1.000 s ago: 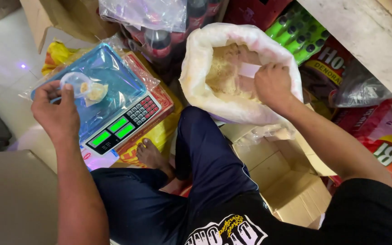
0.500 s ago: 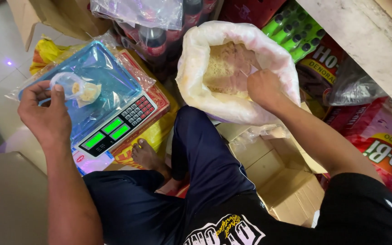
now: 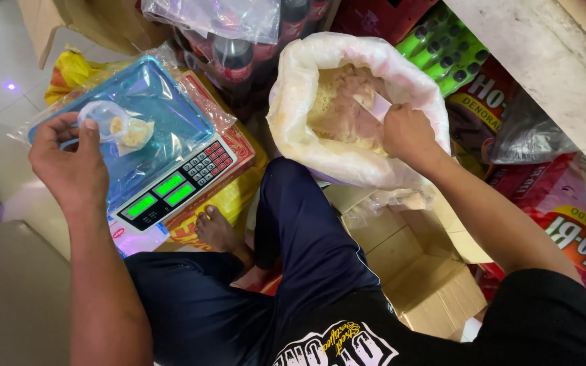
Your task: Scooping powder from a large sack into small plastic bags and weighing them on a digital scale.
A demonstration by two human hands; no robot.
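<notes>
Clear plastic is what the left hand is pinching: it is holding open the mouth of a small bag with a little pale powder in it, resting on the blue tray of the weighing scale. The right hand is clenching a small scoop inside the big white sack of the same powder, so the portioning step looks to be in hand. Judging by this, the next move is calling for a level carry across to the narrow bag mouth.
</notes>
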